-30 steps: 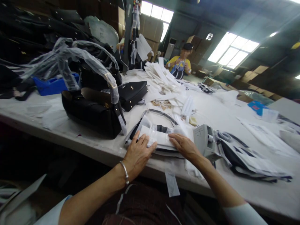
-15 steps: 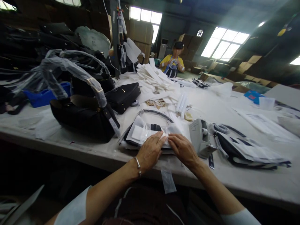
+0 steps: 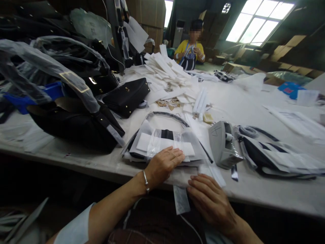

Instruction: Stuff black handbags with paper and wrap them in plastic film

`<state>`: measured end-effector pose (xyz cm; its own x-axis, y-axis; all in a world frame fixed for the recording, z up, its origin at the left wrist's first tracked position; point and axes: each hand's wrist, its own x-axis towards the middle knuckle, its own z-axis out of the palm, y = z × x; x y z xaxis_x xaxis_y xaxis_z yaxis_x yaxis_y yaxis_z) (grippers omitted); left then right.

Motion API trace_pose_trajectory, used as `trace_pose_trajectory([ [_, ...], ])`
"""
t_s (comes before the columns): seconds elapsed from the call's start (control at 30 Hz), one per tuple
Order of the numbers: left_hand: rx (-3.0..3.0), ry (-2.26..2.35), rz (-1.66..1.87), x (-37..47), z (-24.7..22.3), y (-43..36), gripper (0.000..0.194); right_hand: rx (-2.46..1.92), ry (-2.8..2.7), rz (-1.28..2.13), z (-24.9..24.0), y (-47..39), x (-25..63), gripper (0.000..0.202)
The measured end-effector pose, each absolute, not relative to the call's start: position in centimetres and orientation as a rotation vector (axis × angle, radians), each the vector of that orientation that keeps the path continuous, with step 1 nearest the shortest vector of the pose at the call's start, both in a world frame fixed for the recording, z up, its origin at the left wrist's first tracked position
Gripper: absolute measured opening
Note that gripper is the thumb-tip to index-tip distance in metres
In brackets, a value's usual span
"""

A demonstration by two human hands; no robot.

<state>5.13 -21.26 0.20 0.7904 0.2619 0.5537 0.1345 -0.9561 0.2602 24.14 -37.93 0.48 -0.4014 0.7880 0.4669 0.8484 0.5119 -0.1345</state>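
Observation:
A handbag point(image 3: 132, 149) lies in front of me, its wrapped handle point(image 3: 167, 115) arched away from me. White foam pieces point(image 3: 143, 142) and clear tape point(image 3: 151, 149) cover its front. My left hand point(image 3: 164, 164) rests flat on the near side of the bag, fingers stretched out over the foam and tape. Lower and to the right, at the table's edge, is my right hand point(image 3: 210, 198), apart from the bag with its fingers extended; its thumb is hidden. Just left of those fingers a clear strip of tape point(image 3: 181, 200) hangs from the edge.
A grey tape dispenser point(image 3: 222, 145) stands right of the bag, beside another wrapped bag point(image 3: 274, 156). Black handbags point(image 3: 73, 125) crowd the left. White foam strips point(image 3: 167, 74) are piled behind. Across the table a person in yellow point(image 3: 191, 51) handles a striped item.
My right hand has left the bag and moved down toward me to the table's edge. My left hand stays on the bag, its fingers now flatter. The view has shifted closer.

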Motion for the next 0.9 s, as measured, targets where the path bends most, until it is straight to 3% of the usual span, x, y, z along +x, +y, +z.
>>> trace_pose_trajectory([
  [0.23,2.788,0.274,1.04,5.3,-0.2,-21.4,0.032,-1.452,-2.235,-0.249,-3.6,-38.5,22.1,0.041],
  [0.63,2.838,0.145,0.995,4.7,0.1,-20.2,0.028,-1.298,-1.885,0.074,0.2,-35.1,20.4,0.029],
  [0.9,2.834,0.216,0.925,3.9,0.5,-21.1,0.026,-1.265,-2.072,-0.231,3.4,-34.6,19.9,0.026],
])
